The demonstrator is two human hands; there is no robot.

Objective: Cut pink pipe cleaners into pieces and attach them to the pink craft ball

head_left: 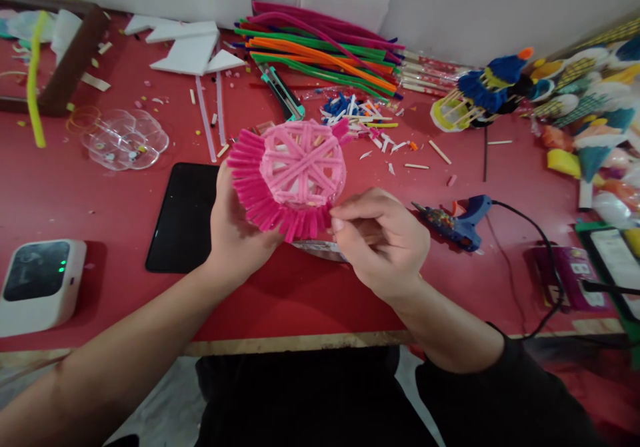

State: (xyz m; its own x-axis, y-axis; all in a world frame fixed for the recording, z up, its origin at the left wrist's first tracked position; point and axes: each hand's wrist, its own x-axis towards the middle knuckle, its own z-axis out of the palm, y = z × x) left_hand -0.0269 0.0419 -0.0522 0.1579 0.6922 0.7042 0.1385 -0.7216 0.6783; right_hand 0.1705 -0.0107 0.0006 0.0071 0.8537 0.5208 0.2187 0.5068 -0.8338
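My left hand (pixel 235 234) is closed around the left and lower side of a pink pipe-cleaner craft (pixel 303 164). A light pink round frame with crossing spokes forms its middle. Darker pink fuzzy strips (pixel 250 190) fan out along its left and lower edge, and a short cluster sticks out at the upper right. My right hand (pixel 385 240) pinches thumb and forefinger at the craft's lower right edge, by the last strip. What lies between those fingertips is too small to make out. Below the craft, a shiny rounded object (pixel 320 250) shows only in part.
On the red table (pixel 125 220), a blue glue gun (pixel 457 224) with a black cord lies right of my right hand. Behind are a utility knife (pixel 283 90), pipe cleaners (pixel 320 47) and cut scraps (pixel 355 110). A black phone-like slab (pixel 183 217) and a white device (pixel 45 287) lie left.
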